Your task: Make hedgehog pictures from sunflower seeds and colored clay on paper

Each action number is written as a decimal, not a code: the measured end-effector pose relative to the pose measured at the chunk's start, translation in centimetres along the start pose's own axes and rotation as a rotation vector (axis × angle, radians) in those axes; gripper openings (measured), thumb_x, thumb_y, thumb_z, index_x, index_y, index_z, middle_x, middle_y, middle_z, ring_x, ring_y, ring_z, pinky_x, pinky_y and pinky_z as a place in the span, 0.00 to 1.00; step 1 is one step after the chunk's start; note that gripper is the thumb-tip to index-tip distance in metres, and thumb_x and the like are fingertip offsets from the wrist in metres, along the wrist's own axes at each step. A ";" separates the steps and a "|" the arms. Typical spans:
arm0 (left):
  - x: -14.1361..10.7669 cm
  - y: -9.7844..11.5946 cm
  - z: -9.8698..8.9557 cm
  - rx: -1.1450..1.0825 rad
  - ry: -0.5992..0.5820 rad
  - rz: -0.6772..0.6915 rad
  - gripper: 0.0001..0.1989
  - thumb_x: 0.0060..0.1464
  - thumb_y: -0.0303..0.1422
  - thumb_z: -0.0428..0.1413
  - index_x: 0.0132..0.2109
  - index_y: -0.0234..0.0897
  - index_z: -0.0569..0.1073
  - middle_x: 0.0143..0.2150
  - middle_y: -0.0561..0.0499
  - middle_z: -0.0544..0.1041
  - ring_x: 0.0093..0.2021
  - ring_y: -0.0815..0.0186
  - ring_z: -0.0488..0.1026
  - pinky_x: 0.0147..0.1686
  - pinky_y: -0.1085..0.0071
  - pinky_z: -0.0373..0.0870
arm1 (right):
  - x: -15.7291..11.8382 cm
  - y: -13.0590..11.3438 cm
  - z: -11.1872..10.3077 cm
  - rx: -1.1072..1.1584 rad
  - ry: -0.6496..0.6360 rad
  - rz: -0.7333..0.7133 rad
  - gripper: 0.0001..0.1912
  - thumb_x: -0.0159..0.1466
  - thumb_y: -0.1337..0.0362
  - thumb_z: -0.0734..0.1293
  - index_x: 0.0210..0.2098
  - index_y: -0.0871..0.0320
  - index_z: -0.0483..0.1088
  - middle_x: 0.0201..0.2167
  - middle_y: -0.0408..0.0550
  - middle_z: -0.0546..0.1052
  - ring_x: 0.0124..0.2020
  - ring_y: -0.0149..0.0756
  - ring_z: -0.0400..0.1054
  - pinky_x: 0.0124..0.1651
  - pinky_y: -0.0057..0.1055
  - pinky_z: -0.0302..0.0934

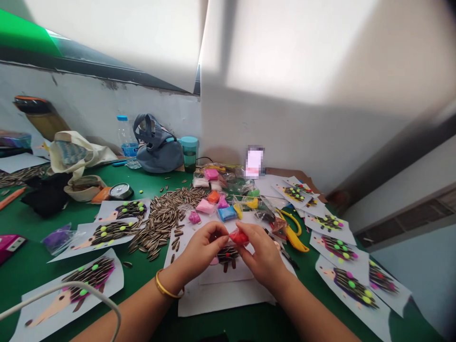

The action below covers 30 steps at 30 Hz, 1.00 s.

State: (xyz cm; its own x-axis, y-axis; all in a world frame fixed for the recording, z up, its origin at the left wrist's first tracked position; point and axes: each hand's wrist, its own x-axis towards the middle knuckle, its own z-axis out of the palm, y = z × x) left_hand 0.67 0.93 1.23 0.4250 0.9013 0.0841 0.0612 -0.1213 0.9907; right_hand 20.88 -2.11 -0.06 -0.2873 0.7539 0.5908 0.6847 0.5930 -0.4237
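- A white cable (64,284) curves closest to the camera, over the near left corner of the green table (142,266) and in front of the left forearm;
- the left hand (203,247), a gold bangle (159,284) at its wrist, pinches the left side of a red packet (238,236) between thumb and forefinger; the right hand (261,251) grips its other side with thumb and fingers;
- the red packet is raised above a seed-covered hedgehog picture (228,255), partly hidden by the hands, on white paper (228,304) at the middle of the near edge;
- sunflower seeds (167,213) lie heaped left of the paper; coloured clay packets (227,213) sit beyond the hands, a yellow-handled tool (297,241) to their right;
- three hedgehog sheets (85,289) line the left side; more hedgehog cards (351,285) run down the right edge;
- at the far edge stand a water bottle (127,147), a blue-grey bag (158,154) and a teal-lidded cup (189,156).
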 end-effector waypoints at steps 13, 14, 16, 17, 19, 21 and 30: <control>0.4 -0.1 -0.2 -0.085 0.020 0.030 0.08 0.54 0.34 0.61 0.35 0.37 0.69 0.33 0.54 0.72 0.32 0.68 0.70 0.34 0.70 0.70 | 0.0 0.2 -0.3 0.072 -0.057 0.054 0.20 0.67 0.61 0.65 0.58 0.54 0.66 0.57 0.56 0.70 0.58 0.46 0.65 0.60 0.46 0.63; 0.4 -0.2 -0.2 -0.058 0.024 0.066 0.07 0.55 0.34 0.60 0.35 0.37 0.69 0.33 0.53 0.72 0.33 0.68 0.70 0.35 0.70 0.70 | 0.0 0.2 -0.4 0.092 -0.076 0.072 0.21 0.66 0.58 0.66 0.58 0.54 0.67 0.58 0.56 0.70 0.59 0.47 0.65 0.61 0.46 0.63; 0.2 -0.3 -0.2 0.006 0.038 0.138 0.06 0.58 0.34 0.58 0.34 0.37 0.70 0.34 0.52 0.72 0.34 0.67 0.70 0.37 0.69 0.70 | 0.0 0.2 -0.7 0.152 -0.117 0.099 0.26 0.65 0.51 0.67 0.59 0.54 0.66 0.59 0.56 0.69 0.60 0.49 0.64 0.61 0.47 0.62; 0.2 -0.3 -0.2 0.040 0.045 0.170 0.06 0.59 0.33 0.57 0.34 0.37 0.70 0.34 0.51 0.73 0.35 0.67 0.70 0.38 0.69 0.70 | -0.1 0.2 -0.7 0.190 -0.139 0.111 0.28 0.65 0.48 0.66 0.60 0.54 0.65 0.59 0.56 0.69 0.60 0.49 0.64 0.61 0.46 0.62; 0.1 -0.2 -0.3 0.108 0.054 0.235 0.05 0.60 0.31 0.55 0.34 0.37 0.70 0.35 0.51 0.73 0.36 0.67 0.71 0.40 0.68 0.70 | -0.2 0.2 -0.8 0.261 -0.175 0.137 0.28 0.68 0.47 0.61 0.62 0.54 0.63 0.59 0.56 0.71 0.59 0.47 0.66 0.61 0.45 0.62; 0.0 0.0 -0.4 0.191 0.060 0.304 0.05 0.61 0.29 0.54 0.35 0.38 0.72 0.36 0.51 0.73 0.37 0.66 0.71 0.41 0.68 0.69 | -0.3 0.3 -0.8 0.293 -0.185 0.169 0.25 0.70 0.49 0.59 0.62 0.53 0.63 0.57 0.55 0.72 0.57 0.45 0.68 0.59 0.43 0.63; -0.1 0.8 -0.6 0.414 -0.001 0.364 0.10 0.62 0.27 0.53 0.46 0.42 0.76 0.43 0.48 0.74 0.44 0.64 0.72 0.47 0.65 0.71 | 0.4 -0.6 -1.1 0.206 -0.090 0.171 0.16 0.68 0.56 0.64 0.54 0.53 0.70 0.49 0.52 0.77 0.50 0.43 0.71 0.52 0.40 0.67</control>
State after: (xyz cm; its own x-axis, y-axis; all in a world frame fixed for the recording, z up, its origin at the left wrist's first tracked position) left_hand 0.16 1.01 2.07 0.4862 0.7701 0.4130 0.2598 -0.5786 0.7731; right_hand 21.08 -2.48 1.26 -0.2445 0.8645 0.4392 0.5805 0.4933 -0.6478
